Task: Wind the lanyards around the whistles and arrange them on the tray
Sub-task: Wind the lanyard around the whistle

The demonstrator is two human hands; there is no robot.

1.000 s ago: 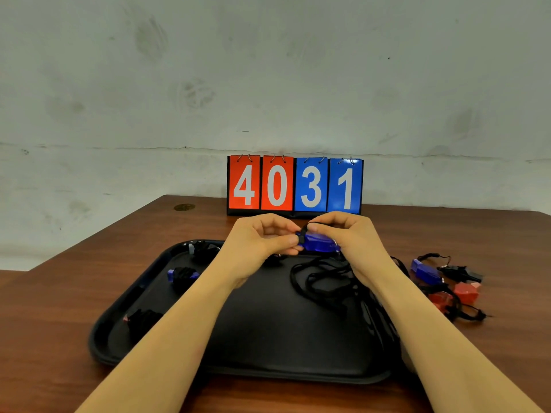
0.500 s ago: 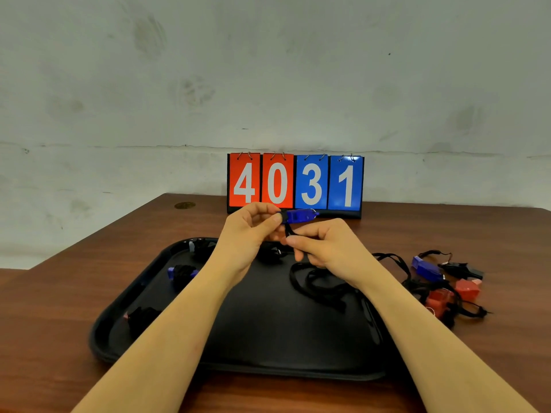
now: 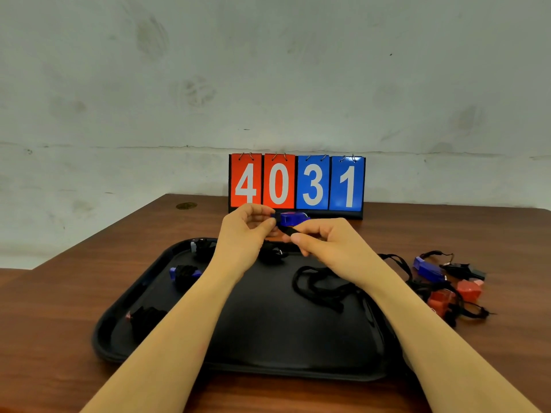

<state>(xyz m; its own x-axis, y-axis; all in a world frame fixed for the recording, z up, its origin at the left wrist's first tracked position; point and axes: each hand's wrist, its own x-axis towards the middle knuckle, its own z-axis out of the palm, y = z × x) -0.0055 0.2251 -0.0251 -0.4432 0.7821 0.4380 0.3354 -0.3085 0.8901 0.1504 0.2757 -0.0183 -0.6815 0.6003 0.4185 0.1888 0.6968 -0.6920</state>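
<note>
hands [image 3: 247, 231] [image 3: 325, 241] wind flat lanyard [image 3: 290, 231] round glossy whistle [image 3: 290, 219].

Glossy blue plastic whistle [image 3: 290, 219], matt black tray [image 3: 268, 338], wood-grain table [image 3: 59, 293].

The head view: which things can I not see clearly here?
- Blue whistle: its left end is hidden by the left hand.
- Wrapped bundle at the far side of the tray: partly behind the hands; colour unclear.
- Lanyard: its path to the right hand is hidden by the wrist.
</note>
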